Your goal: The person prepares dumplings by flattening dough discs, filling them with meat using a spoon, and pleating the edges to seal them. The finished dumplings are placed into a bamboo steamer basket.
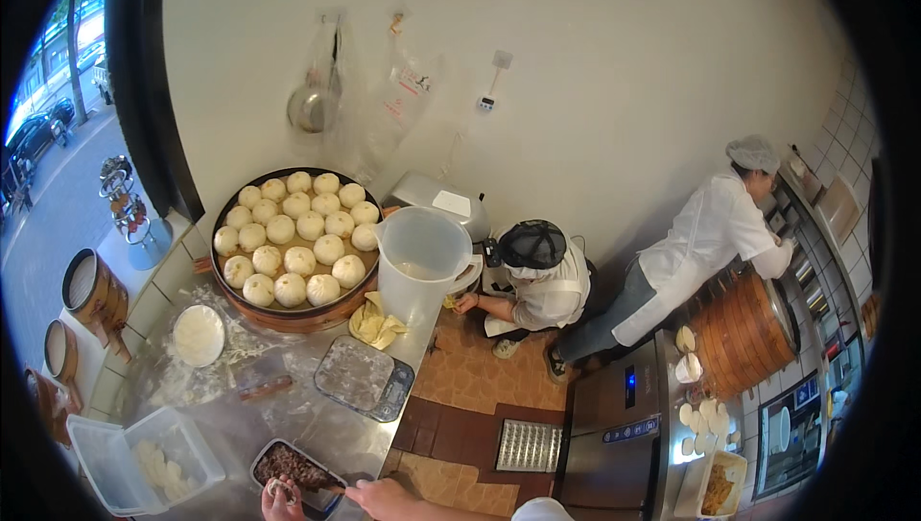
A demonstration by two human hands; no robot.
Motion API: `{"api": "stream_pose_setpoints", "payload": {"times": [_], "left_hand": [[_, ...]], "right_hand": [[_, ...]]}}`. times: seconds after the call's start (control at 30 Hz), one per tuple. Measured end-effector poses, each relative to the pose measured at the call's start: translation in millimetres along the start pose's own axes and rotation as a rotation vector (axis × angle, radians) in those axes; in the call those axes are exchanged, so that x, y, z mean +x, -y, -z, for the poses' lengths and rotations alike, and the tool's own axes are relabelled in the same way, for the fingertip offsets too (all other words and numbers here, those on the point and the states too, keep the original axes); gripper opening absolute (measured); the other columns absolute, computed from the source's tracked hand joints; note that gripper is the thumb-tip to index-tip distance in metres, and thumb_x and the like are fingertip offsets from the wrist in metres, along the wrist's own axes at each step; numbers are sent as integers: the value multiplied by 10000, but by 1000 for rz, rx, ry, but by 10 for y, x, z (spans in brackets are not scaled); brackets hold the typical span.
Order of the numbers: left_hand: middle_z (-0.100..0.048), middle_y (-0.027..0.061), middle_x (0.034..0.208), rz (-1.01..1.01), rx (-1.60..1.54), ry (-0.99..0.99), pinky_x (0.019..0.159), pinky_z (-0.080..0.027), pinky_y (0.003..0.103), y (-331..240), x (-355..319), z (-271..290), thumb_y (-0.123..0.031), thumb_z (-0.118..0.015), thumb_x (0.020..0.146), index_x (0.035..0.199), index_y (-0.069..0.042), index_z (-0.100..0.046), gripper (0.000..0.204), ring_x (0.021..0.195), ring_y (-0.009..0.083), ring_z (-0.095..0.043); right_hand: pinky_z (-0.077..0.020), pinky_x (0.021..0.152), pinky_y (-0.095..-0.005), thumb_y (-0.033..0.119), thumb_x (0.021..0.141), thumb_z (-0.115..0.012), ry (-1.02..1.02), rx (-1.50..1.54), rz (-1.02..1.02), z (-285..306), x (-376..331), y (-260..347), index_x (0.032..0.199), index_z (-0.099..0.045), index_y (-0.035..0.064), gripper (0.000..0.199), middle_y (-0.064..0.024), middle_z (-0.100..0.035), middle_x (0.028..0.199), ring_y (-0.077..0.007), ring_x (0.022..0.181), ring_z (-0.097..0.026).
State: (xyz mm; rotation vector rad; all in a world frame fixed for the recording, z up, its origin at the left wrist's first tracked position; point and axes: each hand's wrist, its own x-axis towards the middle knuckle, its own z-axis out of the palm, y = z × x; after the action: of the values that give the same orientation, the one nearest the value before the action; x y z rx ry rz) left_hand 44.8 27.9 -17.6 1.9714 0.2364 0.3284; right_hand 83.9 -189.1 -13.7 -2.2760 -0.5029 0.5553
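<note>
At the lower edge, my left hand [278, 504] is closed round a small pale piece of dough [281, 489], partly hidden by the fingers. My right hand [376, 496] grips the end of a thin stick-like tool [337, 486]; its kind is unclear. The tool reaches toward a rectangular container [257, 464] of dark brown chunky filling [297, 466], right beside both hands. To the left, a clear plastic box [104, 468] with its lid up holds pale dough pieces [163, 471]. A large round steamer [251, 318] full of white buns [299, 260] stands farther back.
Around me on the metal table are a floured scale [355, 374], a short rolling pin [266, 389], a flour bowl [200, 336], a yellow cloth [377, 321] and a plastic jug [422, 252]. One person [547, 276] crouches beyond the table's right edge; another [696, 243] leans over a counter.
</note>
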Motion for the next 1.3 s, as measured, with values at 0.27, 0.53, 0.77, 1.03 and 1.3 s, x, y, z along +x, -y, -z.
{"api": "stream_pose_setpoints", "payload": {"times": [0.27, 0.53, 0.77, 1.03, 1.3], "left_hand": [[-668, 114, 1024, -12, -55, 71, 829, -521, 377, 159, -36, -173, -45, -632, 922, 1003, -21, -678, 95, 964, 301, -629], [-686, 123, 1123, 277, -474, 105, 935, -500, 351, -458, 129, -202, -71, -619, 948, 1021, 9, -693, 131, 1051, 242, -631], [-618, 180, 1293, 531, -1120, 1, 1036, -482, 419, -654, 156, -146, -56, -566, 976, 1257, 4, -553, 288, 1199, 293, -604], [-628, 135, 1270, 455, -1284, -59, 1046, -475, 402, -630, -195, 107, -71, -570, 999, 1282, -17, -551, 288, 1200, 231, -598], [-595, 66, 1190, 539, -1200, -133, 901, -520, 297, -636, -422, 223, -59, -568, 999, 1418, -79, -406, 450, 1076, 137, -601]], "right_hand": [[-509, 624, -512, 196, 899, -546, 0, -66, 35, -354, 154, -184, 791, -617, 46, 198, -197, -620, 809, -389, 723, -639], [-531, 710, -418, 188, 916, -579, -146, -212, 273, 50, 147, 2, 944, -637, 54, 149, -160, -603, 981, -337, 939, -609], [-530, 702, -397, 151, 950, -604, -221, 168, 297, 645, 332, 481, 1066, -671, 73, 155, -124, -626, 965, -308, 837, -634], [-514, 622, -305, 79, 902, -675, -40, 308, 309, 616, 397, 1042, 1091, -681, 40, 194, -104, -625, 928, -190, 695, -628], [-518, 625, -344, 89, 861, -713, 119, 192, 396, 379, 500, 1061, 1003, -704, 30, 154, -106, -622, 905, -241, 728, -644]]}}
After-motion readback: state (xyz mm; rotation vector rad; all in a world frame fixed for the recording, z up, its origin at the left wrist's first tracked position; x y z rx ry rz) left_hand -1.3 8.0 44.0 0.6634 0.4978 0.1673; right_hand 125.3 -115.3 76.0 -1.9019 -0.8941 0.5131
